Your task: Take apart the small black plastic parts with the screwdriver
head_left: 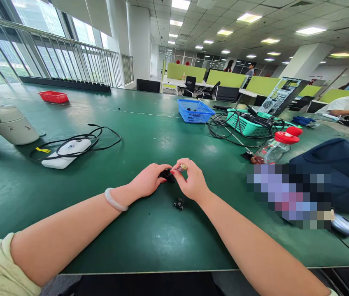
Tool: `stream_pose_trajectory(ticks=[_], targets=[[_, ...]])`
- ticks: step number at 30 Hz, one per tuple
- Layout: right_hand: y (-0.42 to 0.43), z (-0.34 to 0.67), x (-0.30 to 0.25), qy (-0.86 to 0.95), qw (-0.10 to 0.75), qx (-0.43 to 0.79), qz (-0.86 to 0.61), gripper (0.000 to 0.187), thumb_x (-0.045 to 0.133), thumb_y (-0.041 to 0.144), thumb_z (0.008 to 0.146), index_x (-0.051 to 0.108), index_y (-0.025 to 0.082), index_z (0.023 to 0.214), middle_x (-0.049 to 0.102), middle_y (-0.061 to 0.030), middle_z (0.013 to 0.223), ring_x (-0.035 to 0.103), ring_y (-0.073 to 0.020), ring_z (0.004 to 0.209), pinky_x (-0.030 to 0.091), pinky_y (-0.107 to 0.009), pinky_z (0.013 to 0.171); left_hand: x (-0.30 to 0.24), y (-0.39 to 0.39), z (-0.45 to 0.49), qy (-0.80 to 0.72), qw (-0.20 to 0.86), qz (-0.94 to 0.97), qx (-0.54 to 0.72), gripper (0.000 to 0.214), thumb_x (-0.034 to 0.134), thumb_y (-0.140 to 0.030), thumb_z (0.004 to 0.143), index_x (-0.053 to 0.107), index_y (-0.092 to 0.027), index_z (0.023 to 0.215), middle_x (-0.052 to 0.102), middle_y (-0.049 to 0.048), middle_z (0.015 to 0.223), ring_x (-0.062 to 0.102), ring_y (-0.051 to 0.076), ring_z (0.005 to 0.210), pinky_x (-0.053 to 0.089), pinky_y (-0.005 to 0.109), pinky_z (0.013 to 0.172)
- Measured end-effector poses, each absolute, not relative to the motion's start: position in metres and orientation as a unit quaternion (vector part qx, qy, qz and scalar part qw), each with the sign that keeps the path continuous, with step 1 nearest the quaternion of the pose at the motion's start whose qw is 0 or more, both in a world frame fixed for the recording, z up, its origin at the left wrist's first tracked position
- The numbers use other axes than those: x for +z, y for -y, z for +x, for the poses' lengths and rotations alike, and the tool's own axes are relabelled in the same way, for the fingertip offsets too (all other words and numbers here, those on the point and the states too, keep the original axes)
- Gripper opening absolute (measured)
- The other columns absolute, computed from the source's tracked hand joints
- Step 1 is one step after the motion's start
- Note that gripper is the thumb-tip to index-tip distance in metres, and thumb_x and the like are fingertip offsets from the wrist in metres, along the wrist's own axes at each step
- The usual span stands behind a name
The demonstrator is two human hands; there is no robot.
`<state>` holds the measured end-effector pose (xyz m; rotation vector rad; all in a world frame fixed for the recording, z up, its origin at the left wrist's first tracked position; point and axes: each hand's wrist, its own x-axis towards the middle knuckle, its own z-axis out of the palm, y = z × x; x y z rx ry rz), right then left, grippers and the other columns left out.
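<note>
Holding a small black part (168, 176) in the left hand (147, 179), with fingers curled closed around it, over the green desk (159, 238). Pinching a slim tan-ended tool (183, 167) between closed fingertips of the right hand (194, 181), right beside the part; cannot tell if touching. Between the forearms, see another black piece (178, 204) on the desk.
</note>
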<state>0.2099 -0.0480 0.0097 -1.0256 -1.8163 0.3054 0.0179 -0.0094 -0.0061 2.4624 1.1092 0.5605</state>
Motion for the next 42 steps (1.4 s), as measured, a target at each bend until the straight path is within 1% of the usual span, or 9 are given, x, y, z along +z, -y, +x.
stream_pose_trajectory(ticks=[7,12,16,21,27,31,33,39,42], targets=[[0.034,0.225,0.007,0.628,0.550,0.246,-0.493,0.019,0.066,0.039,0.085,0.053,0.026,0.082,0.061,0.0030,0.076,0.064,-0.0181,0.074,0.047,-0.033,0.077,-0.004,0.012,0.019,-0.383,0.157,0.879,0.236,0.038,0.050,-0.020,0.094,0.057,-0.023,0.132,0.065,0.0075,0.130,0.055,0.025,0.124,0.043,0.046,0.112],[0.038,0.227,0.007,0.598,0.622,0.279,-0.421,0.019,0.065,0.043,0.088,0.056,0.026,0.088,0.068,0.0000,0.085,0.067,-0.0184,0.085,0.051,-0.036,0.087,0.001,0.015,0.018,-0.404,0.112,0.870,0.258,0.043,0.044,-0.015,0.093,0.058,-0.025,0.132,0.064,0.0075,0.127,0.053,0.024,0.121,0.042,0.046,0.112],[0.037,0.234,0.006,0.545,0.687,0.258,-0.406,0.027,0.064,0.051,0.088,0.055,0.026,0.091,0.068,-0.0007,0.084,0.066,-0.0180,0.082,0.054,-0.035,0.079,0.005,0.013,0.014,-0.510,0.071,0.824,0.239,0.047,0.037,-0.020,0.097,0.055,-0.025,0.140,0.062,0.0103,0.127,0.055,0.026,0.114,0.045,0.047,0.105],[0.028,0.242,0.000,0.544,0.658,0.260,-0.451,0.031,0.064,0.054,0.086,0.055,0.024,0.089,0.068,-0.0007,0.079,0.065,-0.0173,0.074,0.055,-0.035,0.074,0.007,0.013,0.009,-0.585,0.025,0.799,0.137,0.048,0.033,-0.027,0.098,0.061,-0.028,0.137,0.062,0.0133,0.124,0.057,0.031,0.111,0.047,0.053,0.098],[0.029,0.241,-0.001,0.559,0.629,0.253,-0.476,0.030,0.063,0.053,0.086,0.055,0.024,0.087,0.067,-0.0003,0.075,0.065,-0.0180,0.072,0.054,-0.034,0.071,0.006,0.013,0.013,-0.532,0.086,0.824,0.173,0.047,0.030,-0.034,0.099,0.070,-0.016,0.116,0.055,0.0139,0.141,0.045,0.029,0.137,0.035,0.047,0.118],[0.029,0.240,-0.002,0.571,0.616,0.247,-0.483,0.029,0.062,0.051,0.087,0.054,0.024,0.087,0.067,-0.0002,0.074,0.065,-0.0174,0.071,0.053,-0.032,0.069,0.005,0.017,0.018,-0.442,0.163,0.866,0.169,0.057,0.039,-0.051,0.097,0.048,-0.018,0.144,0.043,0.0123,0.156,0.035,0.027,0.147,0.028,0.045,0.123],[0.029,0.241,-0.001,0.569,0.622,0.242,-0.480,0.028,0.062,0.051,0.087,0.054,0.023,0.087,0.067,0.0002,0.073,0.064,-0.0164,0.068,0.052,-0.031,0.067,0.005,0.024,0.020,-0.397,0.169,0.890,0.147,0.065,0.047,-0.055,0.094,0.040,-0.021,0.149,0.046,0.0113,0.154,0.035,0.028,0.147,0.026,0.049,0.123],[0.027,0.247,0.004,0.517,0.692,0.220,-0.453,0.032,0.065,0.052,0.085,0.051,0.024,0.083,0.063,0.0032,0.066,0.057,-0.0119,0.054,0.049,-0.027,0.056,0.009,0.067,0.037,-0.363,0.170,0.904,0.150,0.072,0.059,-0.068,0.084,0.049,-0.028,0.143,0.052,0.0117,0.146,0.041,0.034,0.139,0.030,0.058,0.118],[0.025,0.247,0.004,0.498,0.711,0.223,-0.444,0.033,0.068,0.051,0.083,0.050,0.024,0.082,0.062,0.0041,0.064,0.054,-0.0107,0.050,0.047,-0.026,0.053,0.007,0.081,0.048,-0.361,0.155,0.908,0.145,0.061,0.062,-0.064,0.084,0.058,-0.028,0.133,0.051,0.0131,0.143,0.041,0.036,0.136,0.033,0.062,0.114]])
